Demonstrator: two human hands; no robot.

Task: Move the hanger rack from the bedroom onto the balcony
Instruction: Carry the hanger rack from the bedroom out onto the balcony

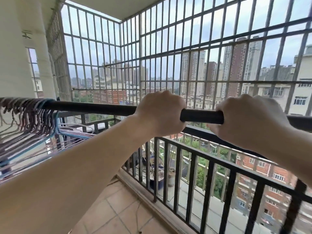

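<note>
Hands on the bar, both of them, out on the balcony. The left hand (162,112) is wrapped right round the black rail of the hanger rack (201,117), fingers curled over the top and pressed tight together, knuckles up. The right hand (248,119) does the same just beside it, a short bare stretch of rail showing between the two grips. Both grips are clamped on the rail, nothing spread. The rail runs level and high, above the dark balcony railing (209,168), which sits just beyond and below the hands. Away past the left grip, toward the far end of the rail, a thick bunch of wire hangers (32,115) hangs packed together, pinkish and blue, their lower bars blurred. Under the forearms lies the tiled floor (125,215). Beyond both grips rises the grey security grille (170,53), with tower blocks and brick buildings showing through it.
</note>
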